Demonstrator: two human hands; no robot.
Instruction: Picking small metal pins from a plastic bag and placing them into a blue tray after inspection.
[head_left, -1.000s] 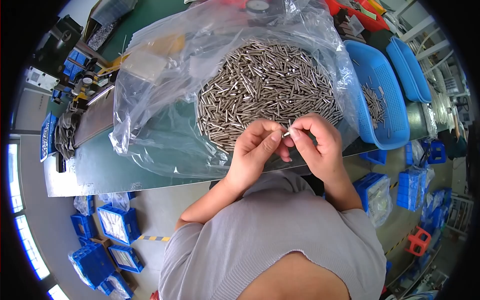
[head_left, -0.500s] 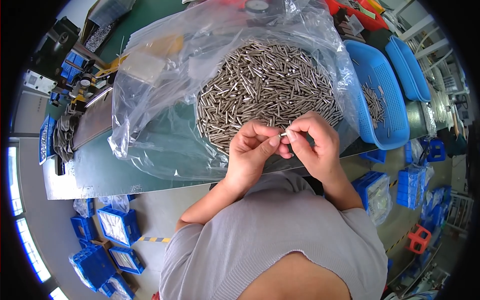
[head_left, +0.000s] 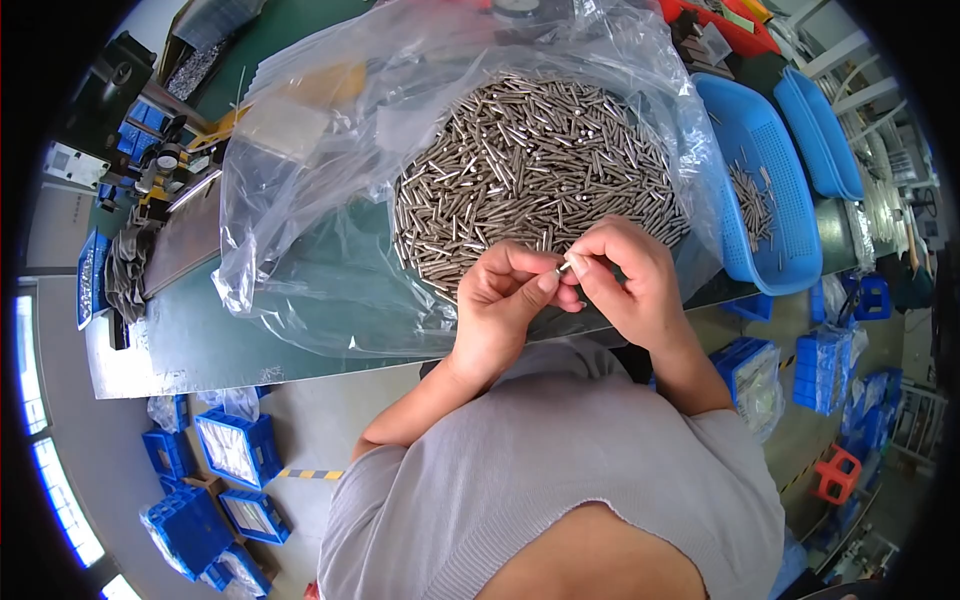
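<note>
A small metal pin (head_left: 563, 268) is pinched between my two hands, above the near edge of a large heap of metal pins (head_left: 540, 165). My left hand (head_left: 505, 300) grips its left end between thumb and forefinger. The thumb and forefinger of my right hand (head_left: 630, 280) close on its other end, and my fingertips hide most of it. The heap lies on a clear plastic sheet or bag (head_left: 300, 220) spread over the green tabletop (head_left: 190, 345).
Right of the heap stands a blue perforated basket (head_left: 775, 160) with some pins in it, beside another blue basket (head_left: 815, 135). A machine (head_left: 160, 170) stands at the left. Blue crates (head_left: 235, 445) and a red stool (head_left: 837, 474) are on the floor.
My right hand has shifted up slightly, its fingers still on the pin. My left hand stays nearly in place, and the pin remains between both.
</note>
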